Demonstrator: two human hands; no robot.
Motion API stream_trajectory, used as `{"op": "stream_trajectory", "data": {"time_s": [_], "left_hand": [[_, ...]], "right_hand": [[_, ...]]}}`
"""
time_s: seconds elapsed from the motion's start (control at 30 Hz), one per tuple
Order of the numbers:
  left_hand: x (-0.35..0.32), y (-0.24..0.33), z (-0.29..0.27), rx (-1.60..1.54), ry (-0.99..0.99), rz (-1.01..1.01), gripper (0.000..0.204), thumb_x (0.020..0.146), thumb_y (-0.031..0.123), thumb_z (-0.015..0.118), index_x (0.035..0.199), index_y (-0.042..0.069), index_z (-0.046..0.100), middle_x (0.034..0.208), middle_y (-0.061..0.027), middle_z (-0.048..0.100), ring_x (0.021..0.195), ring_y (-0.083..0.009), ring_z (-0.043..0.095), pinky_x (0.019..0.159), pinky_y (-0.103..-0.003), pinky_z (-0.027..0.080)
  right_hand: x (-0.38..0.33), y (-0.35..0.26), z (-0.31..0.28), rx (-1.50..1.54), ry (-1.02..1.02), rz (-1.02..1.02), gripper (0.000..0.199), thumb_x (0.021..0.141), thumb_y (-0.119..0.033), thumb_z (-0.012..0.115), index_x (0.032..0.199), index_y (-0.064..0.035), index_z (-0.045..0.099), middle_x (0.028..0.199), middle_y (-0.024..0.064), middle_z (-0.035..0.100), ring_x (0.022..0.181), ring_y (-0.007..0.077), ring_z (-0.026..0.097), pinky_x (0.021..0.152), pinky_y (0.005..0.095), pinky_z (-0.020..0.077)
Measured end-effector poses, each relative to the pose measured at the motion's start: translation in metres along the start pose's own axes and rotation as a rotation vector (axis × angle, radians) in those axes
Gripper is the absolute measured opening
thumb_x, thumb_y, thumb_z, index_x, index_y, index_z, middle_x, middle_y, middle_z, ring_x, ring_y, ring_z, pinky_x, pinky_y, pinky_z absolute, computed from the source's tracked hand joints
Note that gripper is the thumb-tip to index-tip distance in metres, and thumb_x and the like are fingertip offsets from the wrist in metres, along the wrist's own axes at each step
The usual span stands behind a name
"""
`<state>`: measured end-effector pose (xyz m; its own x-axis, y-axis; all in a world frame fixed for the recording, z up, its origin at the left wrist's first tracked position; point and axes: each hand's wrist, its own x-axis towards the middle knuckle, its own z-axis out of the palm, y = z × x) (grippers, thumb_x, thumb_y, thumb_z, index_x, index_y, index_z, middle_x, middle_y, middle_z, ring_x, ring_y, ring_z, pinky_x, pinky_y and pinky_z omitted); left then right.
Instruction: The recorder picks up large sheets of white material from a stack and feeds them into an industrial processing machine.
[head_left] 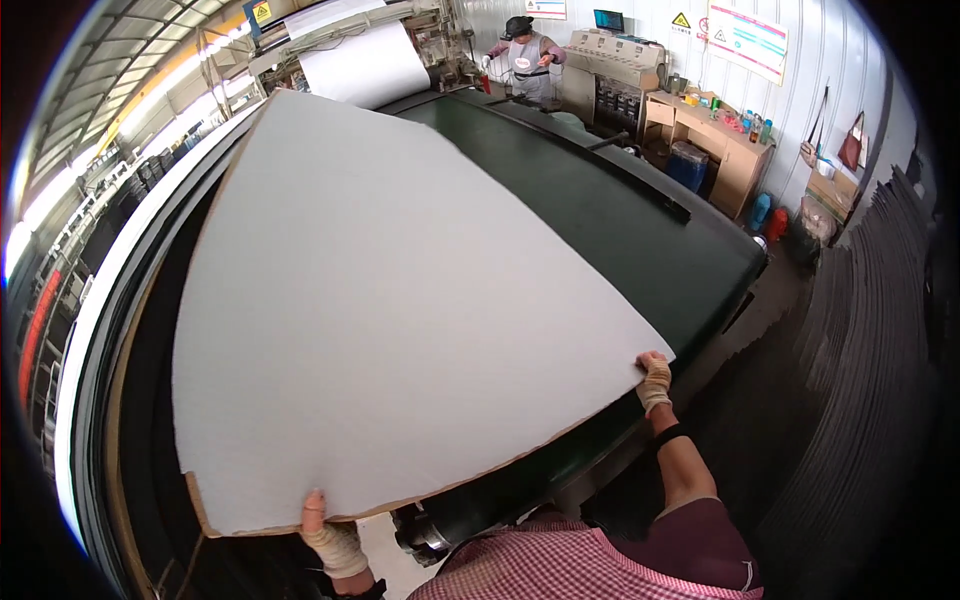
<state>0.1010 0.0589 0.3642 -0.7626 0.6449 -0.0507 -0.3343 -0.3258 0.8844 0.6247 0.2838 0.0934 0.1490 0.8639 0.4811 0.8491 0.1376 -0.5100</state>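
Factory hall, corrugated wall (pixel 840 90) far right, strip lights far left. Dark green conveyor belt (pixel 620 220) running from near to far, wide, filling centre. Large white sheet (pixel 390 300) lying over belt, brown cardboard edge showing along near side, far corner pointing up toward a paper roll machine (pixel 360 50). Left hand (pixel 330 540) at near edge of sheet, wrapped in beige tape, thumb on top of sheet, fingers under, gripping edge. Right hand (pixel 653 380) at near right corner of sheet, also taped, closed on corner, black band on wrist. Checked pink shirt at bottom edge, maroon sleeve on right arm. Dark stacked sheets (pixel 870 400) standing at right, well apart from belt. Second person (pixel 525 60) at far end of belt, grey apron, dark cap, beside beige control cabinet (pixel 610 70). Wooden desk (pixel 720 150) at far right with bottles on it, blue bin (pixel 688 165) beside it, red canister (pixel 778 222) on floor near belt end.
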Motion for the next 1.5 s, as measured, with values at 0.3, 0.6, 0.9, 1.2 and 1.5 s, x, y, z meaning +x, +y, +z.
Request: {"op": "stream_trajectory", "data": {"time_s": [0.3, 0.6, 0.9, 1.2, 1.5], "left_hand": [[-0.015, -0.151, 0.047, -0.021, -0.076, -0.644, 0.046, 0.072, 0.025, 0.071, 0.109, 0.003, 0.055, 0.105, -0.0093, 0.057, 0.094, -0.0256, 0.057, 0.083, -0.039, 0.05], [-0.034, -0.223, 0.07, 0.092, -0.321, -1.157, 0.052, 0.087, 0.042, 0.054, 0.115, -0.002, 0.046, 0.092, -0.0217, 0.063, 0.071, -0.0323, 0.065, 0.067, -0.04, 0.056], [-0.038, -0.268, 0.062, 0.206, -0.359, -1.229, 0.056, 0.086, 0.046, 0.054, 0.119, 0.003, 0.038, 0.088, -0.0191, 0.061, 0.071, -0.0292, 0.061, 0.065, -0.038, 0.052], [0.088, -0.372, 0.112, -0.113, -0.214, -1.218, 0.035, 0.085, 0.031, 0.061, 0.1, 0.0, 0.057, 0.097, -0.0113, 0.064, 0.087, -0.0216, 0.063, 0.071, -0.031, 0.056], [0.006, -0.29, 0.058, 0.295, -0.383, -1.1, 0.046, 0.084, 0.024, 0.064, 0.12, 0.003, 0.046, 0.101, -0.018, 0.057, 0.082, -0.0251, 0.06, 0.068, -0.036, 0.054]], "right_hand": [[0.096, 0.121, -0.087, 0.029, 0.25, 0.332, 0.013, 0.08, -0.011, 0.046, 0.084, -0.0116, 0.058, 0.088, 0.0067, 0.056, 0.088, 0.0232, 0.051, 0.078, 0.0314, 0.042], [0.063, 0.187, -0.053, 0.225, 0.354, 0.883, 0.06, 0.092, -0.048, 0.037, 0.141, -0.0146, 0.026, 0.144, 0.0124, 0.03, 0.131, 0.0291, 0.027, 0.108, 0.0359, 0.0205], [0.105, 0.126, -0.054, 0.522, 0.299, 1.01, 0.066, 0.093, -0.047, 0.033, 0.142, -0.0045, 0.018, 0.145, 0.013, 0.026, 0.128, 0.0255, 0.033, 0.105, 0.0337, 0.026], [0.22, 0.001, -0.016, -0.057, -0.586, 0.009, 0.033, 0.087, -0.019, 0.052, 0.119, -0.0118, 0.057, 0.109, 0.011, 0.063, 0.101, 0.023, 0.06, 0.09, 0.0312, 0.046], [0.149, -0.189, -0.052, 0.78, -0.973, -0.098, 0.036, 0.085, -0.005, 0.053, 0.12, 0.0023, 0.051, 0.113, 0.0153, 0.06, 0.107, 0.0196, 0.055, 0.092, 0.0301, 0.0439]]}}
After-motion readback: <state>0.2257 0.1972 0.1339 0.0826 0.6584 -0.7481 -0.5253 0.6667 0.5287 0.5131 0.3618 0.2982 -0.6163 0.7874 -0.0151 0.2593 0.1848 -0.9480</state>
